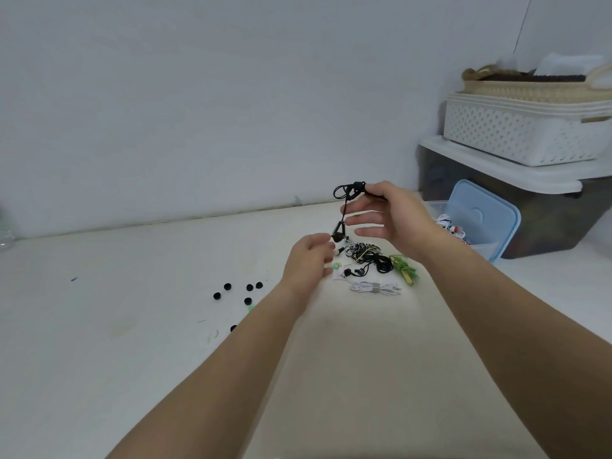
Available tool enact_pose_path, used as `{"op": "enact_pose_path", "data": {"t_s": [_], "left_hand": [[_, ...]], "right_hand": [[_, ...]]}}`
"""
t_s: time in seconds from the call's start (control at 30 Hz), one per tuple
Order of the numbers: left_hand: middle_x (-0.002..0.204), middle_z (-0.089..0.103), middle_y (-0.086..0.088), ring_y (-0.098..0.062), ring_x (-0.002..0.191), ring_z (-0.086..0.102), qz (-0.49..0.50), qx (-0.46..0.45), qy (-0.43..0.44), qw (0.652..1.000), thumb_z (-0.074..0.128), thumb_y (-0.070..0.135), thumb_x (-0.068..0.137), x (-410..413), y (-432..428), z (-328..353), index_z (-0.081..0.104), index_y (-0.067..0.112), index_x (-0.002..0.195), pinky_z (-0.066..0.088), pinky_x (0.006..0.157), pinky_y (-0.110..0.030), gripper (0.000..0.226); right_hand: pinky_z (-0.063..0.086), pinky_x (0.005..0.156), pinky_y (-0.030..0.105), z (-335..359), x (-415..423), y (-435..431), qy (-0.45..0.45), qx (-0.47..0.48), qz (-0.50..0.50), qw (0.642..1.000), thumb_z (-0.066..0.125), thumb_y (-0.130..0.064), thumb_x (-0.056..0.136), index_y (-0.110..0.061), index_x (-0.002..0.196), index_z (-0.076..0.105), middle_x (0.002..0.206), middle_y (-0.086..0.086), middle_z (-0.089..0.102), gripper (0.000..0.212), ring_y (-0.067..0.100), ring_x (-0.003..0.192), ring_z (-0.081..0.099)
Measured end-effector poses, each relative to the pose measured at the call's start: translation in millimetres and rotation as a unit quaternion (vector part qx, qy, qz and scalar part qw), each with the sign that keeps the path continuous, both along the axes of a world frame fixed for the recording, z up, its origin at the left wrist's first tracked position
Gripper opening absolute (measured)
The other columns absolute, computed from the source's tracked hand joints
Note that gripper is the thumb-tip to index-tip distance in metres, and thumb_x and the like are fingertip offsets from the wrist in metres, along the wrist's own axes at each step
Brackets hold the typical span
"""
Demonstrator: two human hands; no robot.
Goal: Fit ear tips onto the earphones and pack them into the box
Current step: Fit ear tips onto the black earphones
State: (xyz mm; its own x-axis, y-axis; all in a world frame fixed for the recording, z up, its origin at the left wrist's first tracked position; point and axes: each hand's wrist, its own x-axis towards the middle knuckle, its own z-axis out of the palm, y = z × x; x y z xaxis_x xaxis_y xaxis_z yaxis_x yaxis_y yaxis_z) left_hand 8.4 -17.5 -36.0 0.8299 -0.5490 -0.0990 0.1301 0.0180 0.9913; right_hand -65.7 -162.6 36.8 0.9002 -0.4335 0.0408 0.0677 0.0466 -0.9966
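My right hand (389, 217) is raised above the table and pinches the bundled cable of a black earphone (347, 193) between thumb and forefinger, its other fingers spread. The cable hangs down to an earbud (337, 236), which my left hand (309, 260) pinches at its fingertips. Under both hands lies a pile of coiled earphones (369, 256): black, striped, green (404, 270) and white (374, 288). Several loose black ear tips (248, 288) lie on the table to the left. A clear plastic box (477, 248) with earphones inside stands at the right, its blue lid (483, 217) leaning against it.
Behind the box a dark storage bin (543, 207) carries a white perforated basket (526, 134) and a woven basket (530, 84). A green ear tip (250, 308) lies near the black ones. The wall runs along the back of the white table (132, 326).
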Motion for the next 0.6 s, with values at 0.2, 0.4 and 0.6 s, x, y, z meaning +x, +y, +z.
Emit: {"op": "enact_pose_path", "data": {"t_s": [0.2,0.4,0.6], "left_hand": [[0.102,0.072,-0.015,-0.032,0.092,0.072,-0.082,-0.178,0.156,0.968,0.033,-0.011,0.083,-12.6,24.0,27.0,0.063,0.001,0.123,0.06,0.078,-0.033,0.052],[0.106,0.071,-0.021,-0.03,0.082,0.067,-0.049,-0.19,0.198,0.96,0.044,0.004,0.092,-13.5,66.1,26.2,0.066,-0.002,0.112,0.058,0.074,-0.029,0.031],[0.104,0.072,-0.022,-0.027,0.086,0.072,-0.004,-0.094,0.141,0.985,0.052,-0.002,0.098,-11.5,92.4,8.6,0.067,-0.008,0.109,0.061,0.08,-0.028,0.02]], "right_hand": [[0.061,0.068,0.036,1.5,-0.8,20.7,-0.02,0.037,0.052,0.998,0.048,-0.027,0.1,0.001,0.081,0.067,0.099,0.018,0.075,0.038,0.03,0.084,0.074],[0.055,0.07,0.036,-12.9,-4.5,28.7,0.031,-0.038,0.073,0.996,0.05,-0.032,0.099,-0.009,0.083,0.07,0.1,0.013,0.076,0.034,0.025,0.082,0.071],[0.04,0.06,0.031,-38.4,-15.9,27.6,0.168,-0.111,0.177,0.963,0.051,-0.026,0.097,-0.009,0.086,0.07,0.102,0.012,0.076,0.027,0.019,0.07,0.061]]}}
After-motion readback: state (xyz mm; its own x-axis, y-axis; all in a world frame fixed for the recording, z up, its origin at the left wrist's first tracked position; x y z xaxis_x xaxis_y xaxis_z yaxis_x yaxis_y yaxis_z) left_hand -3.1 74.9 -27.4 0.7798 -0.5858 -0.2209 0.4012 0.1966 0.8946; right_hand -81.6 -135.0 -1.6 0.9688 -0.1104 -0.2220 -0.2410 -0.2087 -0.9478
